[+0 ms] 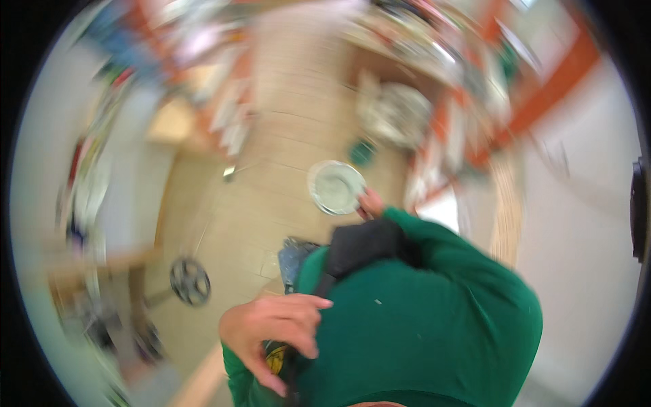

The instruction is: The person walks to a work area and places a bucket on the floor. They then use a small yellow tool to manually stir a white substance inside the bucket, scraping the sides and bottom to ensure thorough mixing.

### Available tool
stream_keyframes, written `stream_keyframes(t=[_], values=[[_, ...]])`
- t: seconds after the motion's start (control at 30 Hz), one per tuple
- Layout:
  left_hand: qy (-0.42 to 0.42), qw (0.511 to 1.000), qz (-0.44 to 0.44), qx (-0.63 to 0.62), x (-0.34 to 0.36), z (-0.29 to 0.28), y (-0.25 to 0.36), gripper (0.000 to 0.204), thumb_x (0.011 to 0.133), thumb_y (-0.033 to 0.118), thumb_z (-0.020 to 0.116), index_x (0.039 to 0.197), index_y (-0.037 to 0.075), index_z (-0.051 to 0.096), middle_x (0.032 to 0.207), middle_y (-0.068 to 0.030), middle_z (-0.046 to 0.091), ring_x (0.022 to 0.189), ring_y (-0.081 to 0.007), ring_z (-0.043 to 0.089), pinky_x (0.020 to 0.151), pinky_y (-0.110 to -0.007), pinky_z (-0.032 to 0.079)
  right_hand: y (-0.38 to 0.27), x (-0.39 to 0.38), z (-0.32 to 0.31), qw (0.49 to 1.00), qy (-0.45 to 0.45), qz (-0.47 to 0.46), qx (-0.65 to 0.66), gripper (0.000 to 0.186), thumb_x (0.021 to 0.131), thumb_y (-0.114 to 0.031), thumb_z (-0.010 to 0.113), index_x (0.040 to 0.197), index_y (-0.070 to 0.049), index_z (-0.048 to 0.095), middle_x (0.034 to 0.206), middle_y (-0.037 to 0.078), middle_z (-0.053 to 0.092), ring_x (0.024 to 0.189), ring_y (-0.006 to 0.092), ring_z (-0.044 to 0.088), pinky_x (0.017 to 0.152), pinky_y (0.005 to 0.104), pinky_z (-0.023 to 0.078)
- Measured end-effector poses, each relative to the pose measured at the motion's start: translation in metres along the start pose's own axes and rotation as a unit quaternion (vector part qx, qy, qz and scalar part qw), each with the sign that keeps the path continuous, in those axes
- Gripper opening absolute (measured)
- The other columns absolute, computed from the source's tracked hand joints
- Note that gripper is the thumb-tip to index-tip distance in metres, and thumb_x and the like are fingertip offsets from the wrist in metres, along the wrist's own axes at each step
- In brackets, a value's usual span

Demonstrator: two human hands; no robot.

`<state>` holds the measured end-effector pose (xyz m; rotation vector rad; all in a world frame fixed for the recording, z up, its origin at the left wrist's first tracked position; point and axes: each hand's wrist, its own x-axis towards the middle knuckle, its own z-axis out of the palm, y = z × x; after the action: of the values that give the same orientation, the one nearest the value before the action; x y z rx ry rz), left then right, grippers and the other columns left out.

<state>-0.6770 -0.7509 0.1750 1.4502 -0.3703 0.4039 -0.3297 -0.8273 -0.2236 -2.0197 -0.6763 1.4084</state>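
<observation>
At the centre, a round white bucket [337, 188] is seen from above; its inside is pale and blurred, so I cannot tell what it contains. My right hand [369, 203] is closed on its right rim, with the arm in a green sleeve stretched forward. Against my chest, my left hand [274, 329] curls round a black strap [324, 286] that crosses my green top. A small dark piece with a yellow mark [274, 358] shows between its thumb and fingers. A black pouch [366, 247] hangs at the front of my body.
Motion blurs the room. Beyond the bucket are a green container [362, 152] and a whitish bag or sack [400, 112] on the tiled floor [285, 129]. Orange shelving [556, 81] rises at the right. A black handwheel [190, 281] stands at the left.
</observation>
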Motion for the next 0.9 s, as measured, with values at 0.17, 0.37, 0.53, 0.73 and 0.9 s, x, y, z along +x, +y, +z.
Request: stream_keyframes(t=[0.17, 0.37, 0.53, 0.73, 0.9], values=[[-0.078, 0.995, 0.030, -0.053, 0.027, 0.004, 0.014, 0.051, 0.071, 0.053, 0.087, 0.100, 0.012, 0.076, 0.074, 0.0024, 0.061, 0.057, -0.0110, 0.051, 0.050, -0.026, 0.034, 0.166, -0.027, -0.023, 0.955, 0.260, -0.069, -0.125, 0.044, 0.085, -0.026, 0.057, 0.116, 0.004, 0.061, 0.097, 0.030, 0.069, 0.089, 0.0458, 0.067, 0.079, 0.0504, 0.055], [-0.394, 0.918, 0.031, -0.025, 0.097, -0.026, 0.073, 0.035, 0.086, 0.031, 0.072, 0.118, 0.014, 0.070, 0.098, -0.0108, 0.075, 0.088, -0.0400, 0.068, 0.087, -0.045, 0.053, 0.215, -0.202, -0.032, 0.886, 0.322, 0.192, 0.272, 0.036, 0.090, -0.020, 0.052, 0.120, 0.001, 0.052, 0.075, 0.015, 0.065, 0.053, 0.0225, 0.064, 0.043, 0.0359, 0.052], [-0.427, 0.893, 0.085, -0.115, 0.119, -0.006, 0.085, 0.034, 0.084, 0.013, 0.066, 0.118, 0.016, 0.068, 0.080, -0.0126, 0.068, 0.068, -0.0244, 0.066, 0.059, -0.039, 0.052, 0.257, -0.347, 0.006, 0.755, 0.448, 0.238, 0.417, 0.030, 0.093, -0.021, 0.050, 0.114, -0.001, 0.052, 0.074, 0.014, 0.062, 0.053, 0.0210, 0.060, 0.044, 0.0349, 0.050], [-0.457, 0.866, 0.129, -0.158, 0.158, 0.039, 0.063, 0.028, 0.087, 0.017, 0.065, 0.115, 0.016, 0.067, 0.084, -0.0080, 0.067, 0.072, -0.0198, 0.064, 0.061, -0.035, 0.050, 0.298, -0.445, 0.013, 0.702, 0.479, 0.252, 0.463, 0.027, 0.094, -0.023, 0.050, 0.108, -0.001, 0.054, 0.079, 0.013, 0.064, 0.058, 0.0199, 0.060, 0.049, 0.0349, 0.051], [-0.491, 0.838, 0.146, -0.185, 0.204, 0.095, 0.040, 0.023, 0.090, 0.020, 0.064, 0.112, 0.015, 0.066, 0.088, -0.0041, 0.067, 0.075, -0.0159, 0.063, 0.063, -0.031, 0.048, 0.360, -0.502, 0.009, 0.686, 0.508, 0.241, 0.462, 0.026, 0.094, -0.022, 0.050, 0.109, -0.001, 0.056, 0.075, 0.011, 0.063, 0.055, 0.0182, 0.059, 0.048, 0.0336, 0.051]])
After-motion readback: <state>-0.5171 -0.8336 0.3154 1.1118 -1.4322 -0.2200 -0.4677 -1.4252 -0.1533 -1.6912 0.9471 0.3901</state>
